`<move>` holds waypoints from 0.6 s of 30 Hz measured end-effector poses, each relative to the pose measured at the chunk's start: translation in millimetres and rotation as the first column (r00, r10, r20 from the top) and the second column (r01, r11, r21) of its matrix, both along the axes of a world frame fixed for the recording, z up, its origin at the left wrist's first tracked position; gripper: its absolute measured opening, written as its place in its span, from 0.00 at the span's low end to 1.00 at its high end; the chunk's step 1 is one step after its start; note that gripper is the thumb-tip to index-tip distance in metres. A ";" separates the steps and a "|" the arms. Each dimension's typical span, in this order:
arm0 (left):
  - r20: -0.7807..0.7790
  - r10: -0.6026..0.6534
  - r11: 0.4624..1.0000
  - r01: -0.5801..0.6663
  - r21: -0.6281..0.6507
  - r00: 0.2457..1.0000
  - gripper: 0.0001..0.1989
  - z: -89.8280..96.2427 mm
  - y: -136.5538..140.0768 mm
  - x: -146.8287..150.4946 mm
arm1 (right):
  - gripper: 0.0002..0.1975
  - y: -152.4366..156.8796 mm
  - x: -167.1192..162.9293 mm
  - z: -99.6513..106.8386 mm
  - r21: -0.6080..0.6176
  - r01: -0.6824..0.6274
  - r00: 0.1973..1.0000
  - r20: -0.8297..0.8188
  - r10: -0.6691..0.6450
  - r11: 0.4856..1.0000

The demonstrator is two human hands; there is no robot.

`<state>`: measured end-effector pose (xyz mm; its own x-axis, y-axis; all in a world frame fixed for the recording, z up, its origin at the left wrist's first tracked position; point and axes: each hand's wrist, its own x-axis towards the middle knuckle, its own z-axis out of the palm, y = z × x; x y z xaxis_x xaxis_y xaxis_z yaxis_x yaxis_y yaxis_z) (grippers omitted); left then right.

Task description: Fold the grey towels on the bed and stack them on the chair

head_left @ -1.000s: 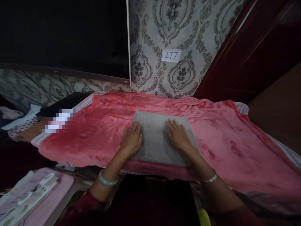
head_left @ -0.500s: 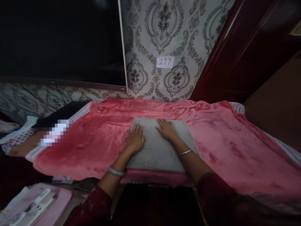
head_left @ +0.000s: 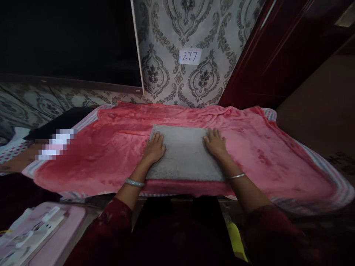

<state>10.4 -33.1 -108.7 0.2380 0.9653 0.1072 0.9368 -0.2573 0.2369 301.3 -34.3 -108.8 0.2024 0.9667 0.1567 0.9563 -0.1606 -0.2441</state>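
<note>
A grey folded cloth (head_left: 184, 155) with a plush surface lies flat on a pink blanket (head_left: 271, 155) in front of me. My left hand (head_left: 155, 147) rests on the left edge of the grey cloth, fingers stretched forward. On the opposite side, my right hand (head_left: 216, 143) lies over the cloth's far right edge with its fingers spread. Neither hand grasps anything. The blanket spreads out on both sides of the cloth, and its striped border shows at the outer edges.
A large dark television (head_left: 69, 40) is at the upper left. Behind the blanket, a paper marked 277 (head_left: 190, 56) is stuck to patterned wallpaper. A dark red wooden panel (head_left: 249, 55) stands at the right. At lower left is a pink surface (head_left: 66, 225) holding white objects.
My right hand has slid rightward across the grey cloth from its upper middle to its right edge. My left hand stays at the left edge. The camera view has shifted slightly.
</note>
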 end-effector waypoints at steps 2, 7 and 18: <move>0.003 0.002 1.000 -0.002 0.016 1.000 0.30 5.2 -6.4 -2.0 | 0.31 -23.3 -35.5 -0.4 0.052 -0.171 0.985 0.022 0.170 0.984; -0.009 -0.139 0.976 0.138 0.168 0.990 0.27 -1.4 -54.1 -11.8 | 0.29 -87.2 -130.9 -16.6 0.083 -0.507 0.862 0.057 0.504 0.858; -0.085 -0.171 0.954 0.187 0.233 0.982 0.30 -38.3 -86.5 -17.3 | 0.32 -113.6 -72.0 -44.9 0.089 -0.354 0.932 0.117 0.343 0.931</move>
<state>-6.9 -119.6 -147.0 0.4181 0.8542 0.3090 0.8813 -0.4639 0.0899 229.3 -147.9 -153.7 -0.1655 0.9500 0.2650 0.9674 0.2085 -0.1436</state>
